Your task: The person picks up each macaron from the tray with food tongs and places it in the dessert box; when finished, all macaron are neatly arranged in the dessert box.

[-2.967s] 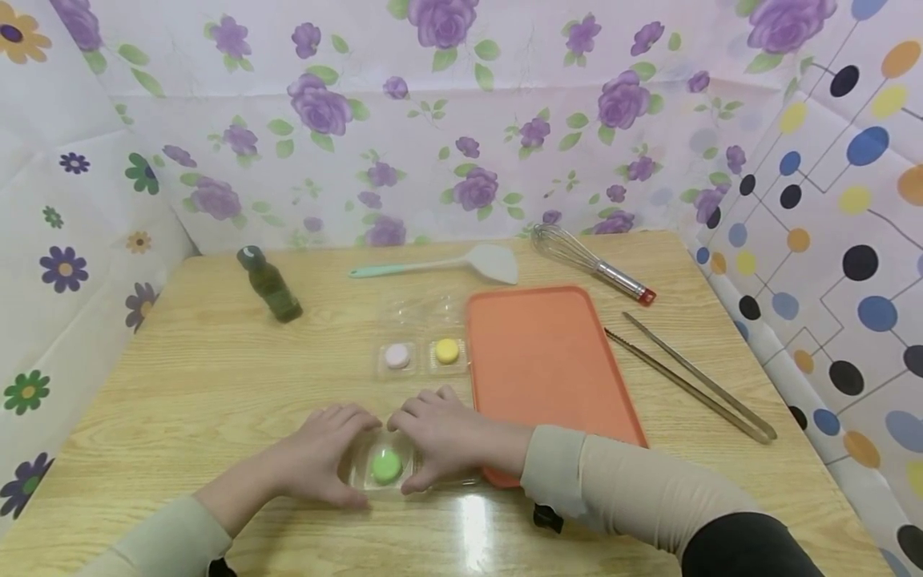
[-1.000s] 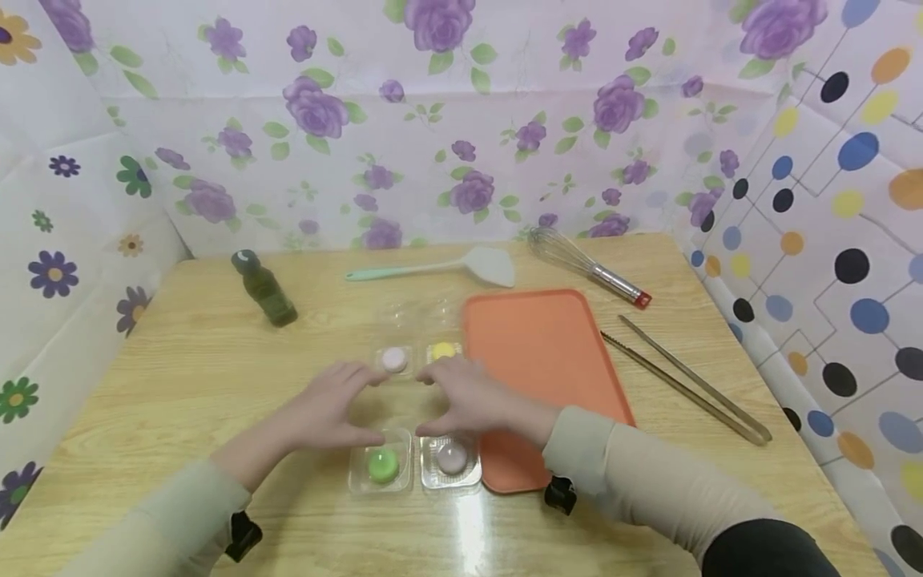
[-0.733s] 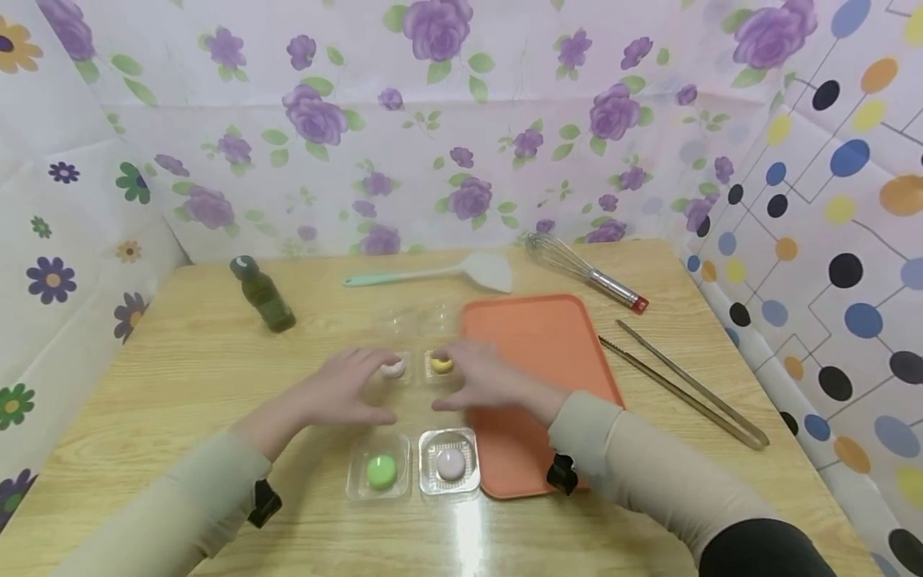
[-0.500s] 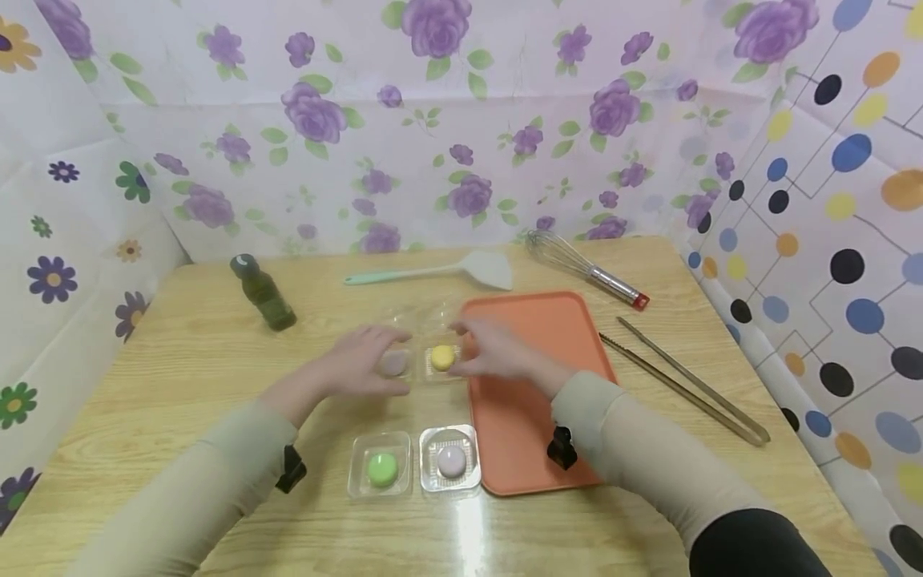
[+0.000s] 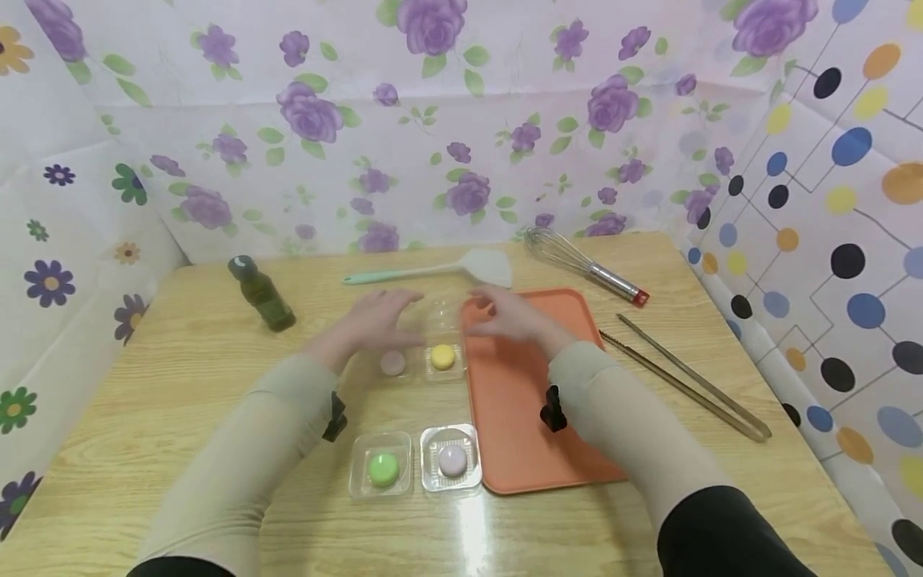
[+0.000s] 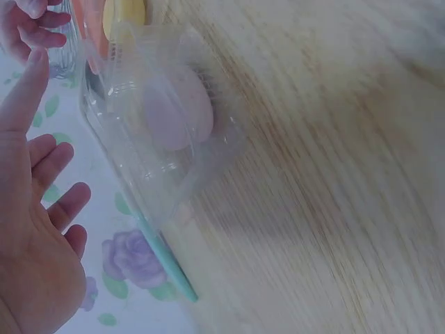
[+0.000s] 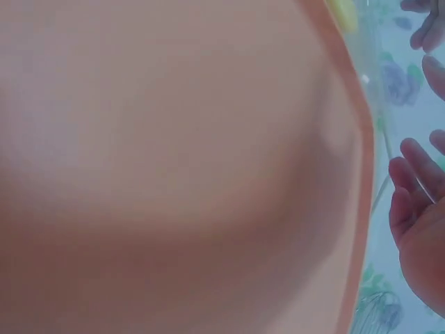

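Observation:
My left hand (image 5: 375, 322) hovers over the back left clear plastic box (image 6: 153, 181), which holds a pale pink macaron (image 5: 392, 363). Its fingers are spread and hold nothing. Over the far end of the orange tray (image 5: 537, 417), my right hand (image 5: 513, 317) is loosely bent and holds nothing. Between the hands stands another clear box with a yellow macaron (image 5: 443, 357); its raised lid (image 5: 443, 312) lies toward the back. Nearer, a green macaron (image 5: 384, 470) sits in a clear box (image 5: 358, 481), beside a lilac macaron (image 5: 453, 461) in a similar box (image 5: 429, 479).
A white spatula (image 5: 487, 267) with a mint handle lies along the back of the table. A whisk (image 5: 587, 266) and metal tongs (image 5: 685, 377) lie right of the tray. At the back left is a dark green bottle (image 5: 262, 294). Patterned cloth surrounds the table.
Both hands have left the green macaron's box and moved forward to the back pair of boxes, spreading farther apart. The near boxes have stayed in place since the hands left them.

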Demonstrator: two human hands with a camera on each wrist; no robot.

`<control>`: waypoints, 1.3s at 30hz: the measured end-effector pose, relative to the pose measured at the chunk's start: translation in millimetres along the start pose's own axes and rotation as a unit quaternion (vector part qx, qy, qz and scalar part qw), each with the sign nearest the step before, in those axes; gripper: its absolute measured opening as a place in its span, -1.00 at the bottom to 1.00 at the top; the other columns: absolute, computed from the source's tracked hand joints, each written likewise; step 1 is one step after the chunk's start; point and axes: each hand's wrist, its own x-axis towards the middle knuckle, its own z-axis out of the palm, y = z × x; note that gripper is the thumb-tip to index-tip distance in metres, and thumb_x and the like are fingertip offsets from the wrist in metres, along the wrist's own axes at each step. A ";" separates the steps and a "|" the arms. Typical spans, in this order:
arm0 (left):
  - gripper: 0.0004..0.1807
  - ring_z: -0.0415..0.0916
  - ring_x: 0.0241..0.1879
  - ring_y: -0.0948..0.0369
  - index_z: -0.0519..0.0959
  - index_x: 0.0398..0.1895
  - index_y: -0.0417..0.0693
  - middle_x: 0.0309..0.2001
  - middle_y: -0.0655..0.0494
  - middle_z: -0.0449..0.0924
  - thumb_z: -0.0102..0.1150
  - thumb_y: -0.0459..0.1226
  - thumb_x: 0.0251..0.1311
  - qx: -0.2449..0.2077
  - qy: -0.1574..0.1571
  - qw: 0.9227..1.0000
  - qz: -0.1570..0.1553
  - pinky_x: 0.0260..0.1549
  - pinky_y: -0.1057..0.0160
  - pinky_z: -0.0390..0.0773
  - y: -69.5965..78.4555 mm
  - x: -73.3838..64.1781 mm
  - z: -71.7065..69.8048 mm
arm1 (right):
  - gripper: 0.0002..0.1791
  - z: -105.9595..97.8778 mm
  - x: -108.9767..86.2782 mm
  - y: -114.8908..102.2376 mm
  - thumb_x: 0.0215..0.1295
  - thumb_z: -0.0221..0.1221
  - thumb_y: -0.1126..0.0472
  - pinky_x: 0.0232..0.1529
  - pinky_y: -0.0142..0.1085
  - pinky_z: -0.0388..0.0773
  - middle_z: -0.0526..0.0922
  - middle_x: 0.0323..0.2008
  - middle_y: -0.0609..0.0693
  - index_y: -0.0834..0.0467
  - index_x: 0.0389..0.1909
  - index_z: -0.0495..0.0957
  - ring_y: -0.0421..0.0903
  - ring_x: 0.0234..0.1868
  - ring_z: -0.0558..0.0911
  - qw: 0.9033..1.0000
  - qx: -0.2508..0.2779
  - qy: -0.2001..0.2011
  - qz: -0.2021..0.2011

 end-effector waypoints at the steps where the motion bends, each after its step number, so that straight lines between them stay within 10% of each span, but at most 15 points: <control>1: -0.09 0.05 0.33 -0.09 0.15 0.38 -0.11 0.35 -0.07 0.20 0.24 0.12 0.05 0.000 -0.001 1.000 -0.005 0.29 -0.15 -0.09 -0.4 2.3 0.6 | -0.19 0.1 0.8 0.8 0.18 0.27 0.07 0.13 -0.06 0.37 0.37 0.19 0.16 0.20 0.38 0.12 0.08 0.16 0.40 1.000 0.008 -0.002 0.005; 16: -0.09 -0.07 0.38 -0.07 0.11 0.42 0.00 0.39 0.00 0.13 0.20 0.17 0.06 0.022 -0.027 0.998 -0.061 0.31 -0.17 -0.26 -3.6 38.3 -1.9 | -0.23 -0.1 19.5 5.7 0.22 0.23 0.13 0.14 -0.08 0.36 0.47 0.11 0.20 0.18 0.39 0.12 0.07 0.13 0.44 0.997 0.063 -0.001 0.034; 39: 0.02 -0.13 0.38 -0.13 0.08 0.43 0.03 0.41 -0.08 0.03 0.35 0.11 -0.09 0.037 0.000 0.998 -0.056 0.29 -0.21 -0.20 1.7 39.3 -2.0 | -0.30 1.2 27.3 6.4 0.14 0.29 0.22 -0.09 -0.19 0.52 0.51 -0.02 0.09 0.21 0.30 0.27 0.01 0.01 0.54 0.996 0.089 0.024 0.016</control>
